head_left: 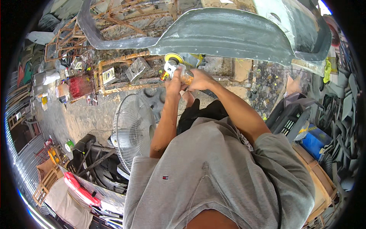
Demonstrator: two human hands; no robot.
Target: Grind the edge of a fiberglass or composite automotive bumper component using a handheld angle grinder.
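Both of my hands are on an angle grinder (170, 67) with a yellow disc (170, 57). My left hand (174, 84) is closed around it just behind the head. My right hand (200, 80) wraps the body from the right side. The disc is close to the lower edge of a large grey moulded panel (228, 32), which looks like a vehicle bumper and has a row of small holes along its edge. Whether the disc touches that edge, I cannot tell. My fingers hide part of the grinder's body.
A rusty metal frame (126, 58) lies under and behind the panel. A standing fan (133, 128) is close by my left arm. A red sheet (81, 86) lies farther left. At right are a dark bag (290, 116), a blue package (315, 141) and stacked grey parts (343, 126).
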